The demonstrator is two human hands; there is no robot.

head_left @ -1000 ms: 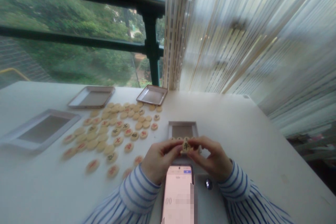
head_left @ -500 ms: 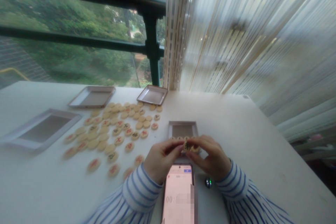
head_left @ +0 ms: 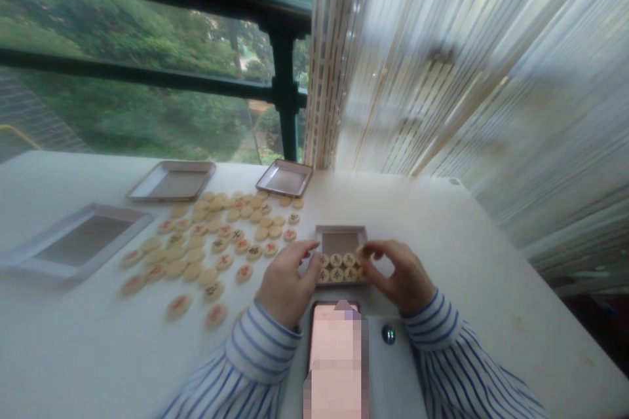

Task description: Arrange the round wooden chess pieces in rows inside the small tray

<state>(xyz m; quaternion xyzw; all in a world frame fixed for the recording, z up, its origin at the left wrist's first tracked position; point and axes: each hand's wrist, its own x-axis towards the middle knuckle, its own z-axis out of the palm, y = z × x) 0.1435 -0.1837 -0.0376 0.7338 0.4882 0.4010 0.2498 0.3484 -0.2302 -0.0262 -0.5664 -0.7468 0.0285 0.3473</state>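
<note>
My right hand (head_left: pixel 400 275) pinches a round wooden Chinese chess piece (head_left: pixel 362 253) at the right side of a small tray (head_left: pixel 341 229). Rows of pieces marked in black (head_left: pixel 336 273) lie face up in the near half of that tray, and its far half shows a bare grey floor. By the tray's left wall is my left hand (head_left: pixel 289 283), thumb and forefinger apart with nothing seen between them. Many loose Chinese chess pieces (head_left: pixel 225 262) are scattered to the left, some with red or black characters, others showing plain faces.
Farther off stand a small tray (head_left: pixel 285 178), a larger tray (head_left: pixel 171 181) and a white-rimmed tray (head_left: pixel 78 242) at the left. A phone (head_left: pixel 335 353), partly blurred out, lies between my forearms beside a small round device with a green light (head_left: pixel 388 334). A string curtain (head_left: pixel 393 65) hangs behind.
My hands have moved apart from over the tray, where both fingered a black-marked piece. The left went to the left edge, the right to the right side, uncovering the rows.
</note>
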